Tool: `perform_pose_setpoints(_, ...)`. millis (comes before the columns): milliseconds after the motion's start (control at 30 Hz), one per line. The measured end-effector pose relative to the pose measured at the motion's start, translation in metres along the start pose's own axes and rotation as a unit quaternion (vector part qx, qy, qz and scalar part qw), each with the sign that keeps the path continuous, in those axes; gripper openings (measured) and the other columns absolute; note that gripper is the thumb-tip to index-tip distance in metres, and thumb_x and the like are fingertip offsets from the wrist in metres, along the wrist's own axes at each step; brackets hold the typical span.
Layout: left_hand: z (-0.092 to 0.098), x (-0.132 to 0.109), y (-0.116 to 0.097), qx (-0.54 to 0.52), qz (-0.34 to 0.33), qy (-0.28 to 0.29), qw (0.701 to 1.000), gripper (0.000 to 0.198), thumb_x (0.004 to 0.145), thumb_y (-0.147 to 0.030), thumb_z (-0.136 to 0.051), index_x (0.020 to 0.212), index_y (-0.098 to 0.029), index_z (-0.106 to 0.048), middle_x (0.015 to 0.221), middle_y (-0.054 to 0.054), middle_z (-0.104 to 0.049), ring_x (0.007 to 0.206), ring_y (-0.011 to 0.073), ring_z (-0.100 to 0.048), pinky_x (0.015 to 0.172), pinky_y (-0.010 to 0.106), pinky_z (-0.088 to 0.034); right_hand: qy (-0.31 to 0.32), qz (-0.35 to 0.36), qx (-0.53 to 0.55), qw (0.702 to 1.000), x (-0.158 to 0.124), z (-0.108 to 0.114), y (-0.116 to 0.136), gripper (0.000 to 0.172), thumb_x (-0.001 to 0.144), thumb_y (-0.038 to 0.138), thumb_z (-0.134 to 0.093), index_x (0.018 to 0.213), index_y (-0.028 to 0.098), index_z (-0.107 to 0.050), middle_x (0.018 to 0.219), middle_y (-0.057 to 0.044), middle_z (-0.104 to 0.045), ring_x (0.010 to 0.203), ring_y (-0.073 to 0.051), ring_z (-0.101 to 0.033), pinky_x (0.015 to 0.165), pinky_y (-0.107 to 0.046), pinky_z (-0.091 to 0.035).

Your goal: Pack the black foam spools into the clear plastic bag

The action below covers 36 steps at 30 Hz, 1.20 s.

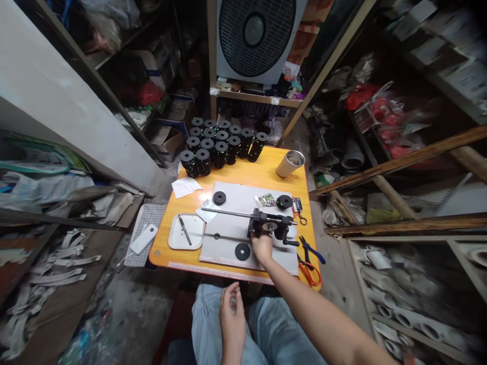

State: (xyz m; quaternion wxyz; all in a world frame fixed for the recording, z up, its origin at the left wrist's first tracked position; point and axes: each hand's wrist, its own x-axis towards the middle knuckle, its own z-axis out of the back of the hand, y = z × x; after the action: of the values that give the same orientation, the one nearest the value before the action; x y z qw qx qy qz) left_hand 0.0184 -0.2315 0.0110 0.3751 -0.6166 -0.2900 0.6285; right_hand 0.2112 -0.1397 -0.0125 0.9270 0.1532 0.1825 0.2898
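Cluttered shelves crowd in on every side, a box fan [255, 31] up top, and in the middle sits a small orange worktop [164, 248]. Right hand [262, 248] is out on the grey mat [243, 200], fingers curled down against the near side of the black winding machine [271, 227]; whether it is truly gripping or only steadying it, I cannot tell from this angle. The machine's long metal rod [225, 212] runs off to the left and looks bare, nothing wound on it. Left hand [231, 317] hangs back over the lap, above the jeans, fingers loosely bent, holding nothing that I can see.

As for progress, by my reading a good batch is done: a block of filled black spools [220, 144] stands in rows at the far edge of the worktop. Loose black discs [242, 251] lie on the mat, one just beside the right hand, others further back, so more spools seem left to make up. A white tray with a pen-like tool [184, 229] sits at left, a metal cup [290, 163] lies tipped at the far right corner, and pliers [309, 261] wait at the right edge, untouched.
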Motion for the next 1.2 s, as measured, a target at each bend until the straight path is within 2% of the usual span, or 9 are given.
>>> perform_pose_setpoints(67,-0.013,0.012,-0.013,-0.129,0.069,-0.004,0.989,0.049,0.069,-0.054,-0.074,0.097,-0.015,-0.068,0.093,0.013,-0.07,0.08,0.0209,-0.066,0.071,0.031,-0.053,0.006,0.017,0.031,0.999,-0.012,0.005,-0.005,0.031,0.09,0.03,-0.046,0.082,0.009,-0.068,0.074,-0.014,-0.071,0.069,-0.021,-0.066,0.066,-0.026,-0.046)
perform_pose_setpoints(133,-0.029,0.025,-0.022,-0.206,0.11,0.001,0.972,0.048,0.072,-0.051,-0.074,0.1,-0.014,-0.066,0.094,0.013,-0.07,0.081,0.0199,-0.068,0.072,0.03,-0.054,0.024,0.045,0.065,0.997,-0.03,0.014,-0.01,0.036,0.093,0.033,-0.039,0.089,0.009,-0.066,0.066,-0.008,-0.066,0.061,-0.018,-0.062,0.063,-0.025,-0.046)
perform_pose_setpoints(300,-0.064,0.049,-0.035,-0.29,0.168,0.041,0.941,0.029,0.086,-0.037,-0.063,0.101,-0.012,-0.066,0.104,0.017,-0.071,0.098,0.0236,-0.069,0.087,0.036,-0.055,0.127,0.143,0.125,0.973,-0.074,0.038,-0.016,0.03,0.089,0.038,-0.046,0.095,0.017,-0.067,0.056,0.002,-0.059,0.052,-0.014,-0.055,0.057,-0.022,-0.044)
perform_pose_setpoints(400,-0.074,0.055,-0.036,-0.32,0.186,0.036,0.928,0.019,0.087,-0.028,-0.061,0.094,-0.011,-0.067,0.099,0.016,-0.071,0.092,0.0205,-0.07,0.087,0.033,-0.055,0.147,0.147,0.138,0.968,-0.073,0.046,-0.015,0.033,0.089,0.041,-0.048,0.1,0.02,-0.071,0.062,0.0,-0.064,0.056,-0.015,-0.058,0.062,-0.023,-0.045)
perform_pose_setpoints(500,-0.074,0.058,-0.034,-0.332,0.19,0.026,0.924,0.016,0.085,-0.022,-0.061,0.094,-0.01,-0.066,0.093,0.015,-0.072,0.083,0.017,-0.07,0.082,0.03,-0.055,0.089,0.08,0.126,0.985,-0.051,0.043,-0.017,0.047,0.091,0.045,-0.04,0.113,0.014,-0.067,0.063,-0.002,-0.063,0.057,-0.016,-0.057,0.061,-0.024,-0.044)
perform_pose_setpoints(667,-0.066,0.06,-0.027,-0.333,0.182,0.027,0.925,0.025,0.074,-0.018,-0.069,0.097,-0.01,-0.064,0.083,0.009,-0.07,0.073,0.0149,-0.069,0.071,0.027,-0.052,0.029,0.0,0.062,0.998,-0.016,0.023,-0.019,0.048,0.091,0.041,-0.038,0.101,0.006,-0.07,0.07,-0.011,-0.068,0.065,-0.022,-0.06,0.066,-0.029,-0.043)
perform_pose_setpoints(800,-0.062,0.061,-0.022,-0.325,0.176,0.032,0.929,0.03,0.07,-0.023,-0.072,0.095,-0.01,-0.063,0.081,0.008,-0.07,0.069,0.0149,-0.067,0.067,0.027,-0.049,0.023,-0.02,0.031,0.999,-0.012,0.01,-0.014,0.043,0.092,0.037,-0.04,0.103,0.008,-0.07,0.085,-0.017,-0.073,0.08,-0.025,-0.065,0.073,-0.029,-0.043)
perform_pose_setpoints(967,-0.058,0.064,-0.016,-0.315,0.17,0.039,0.933,0.034,0.067,-0.025,-0.073,0.097,-0.011,-0.063,0.082,0.008,-0.07,0.069,0.0154,-0.067,0.069,0.029,-0.049,0.024,-0.028,0.008,0.999,-0.012,0.008,-0.014,0.04,0.094,0.034,-0.04,0.096,0.009,-0.072,0.096,-0.018,-0.073,0.091,-0.025,-0.067,0.078,-0.027,-0.044)
perform_pose_setpoints(1200,-0.056,0.065,-0.015,-0.301,0.168,0.039,0.938,0.033,0.067,-0.024,-0.073,0.096,-0.011,-0.063,0.083,0.008,-0.07,0.07,0.0152,-0.068,0.07,0.028,-0.049,0.029,-0.038,-0.022,0.999,-0.008,0.01,-0.013,0.039,0.094,0.034,-0.042,0.103,0.011,-0.072,0.09,-0.016,-0.075,0.083,-0.025,-0.068,0.074,-0.028,-0.044)
